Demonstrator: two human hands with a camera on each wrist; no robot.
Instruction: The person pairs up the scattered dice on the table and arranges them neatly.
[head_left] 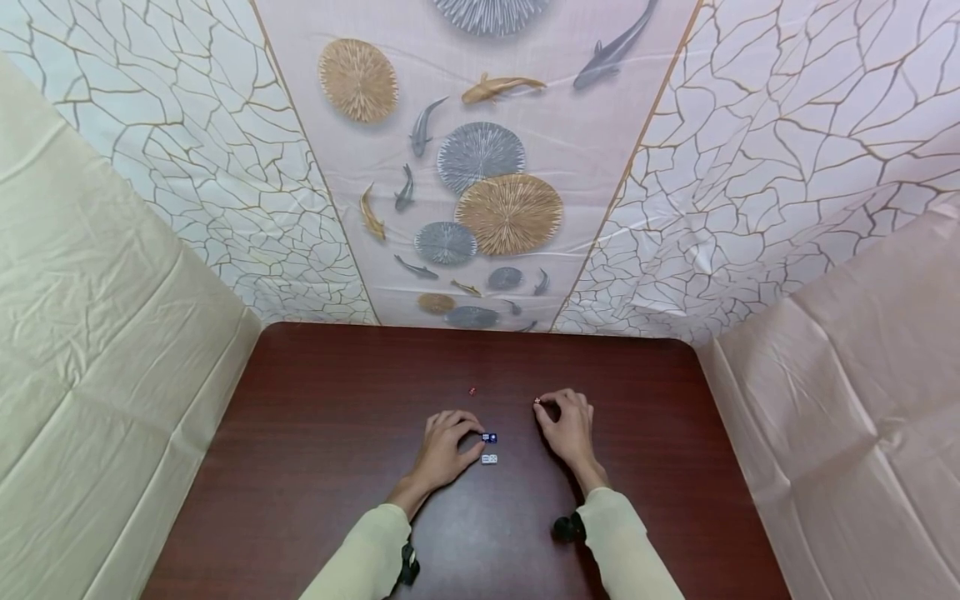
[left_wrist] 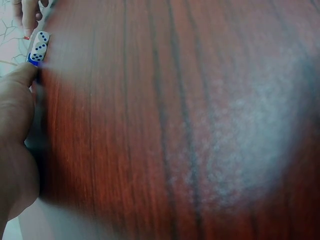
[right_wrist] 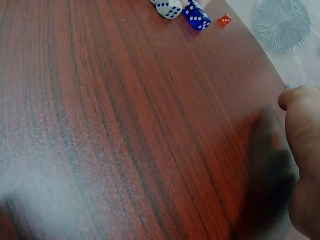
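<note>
Two blue dice (head_left: 490, 437) lie side by side on the table, and my left hand (head_left: 444, 450) pinches the left end of that pair between thumb and index finger. Just nearer to me is a pair of white dice (head_left: 489, 459) with blue dots, also side by side. My right hand (head_left: 572, 429) pinches a small red die (head_left: 537, 402) between thumb and index fingertip, to the right of the blue pair. Another red die (head_left: 472, 390) sits alone farther back; the right wrist view also shows this red die (right_wrist: 225, 19). The right fingertips are mostly hidden in that view.
The dark red wooden table (head_left: 315, 467) has rounded far corners. Behind it hangs a patterned cloth (head_left: 420, 292) with fish and round shapes. Pale cloth walls (head_left: 97, 333) stand along both sides. A black wrist device (head_left: 567, 528) sits at the right sleeve.
</note>
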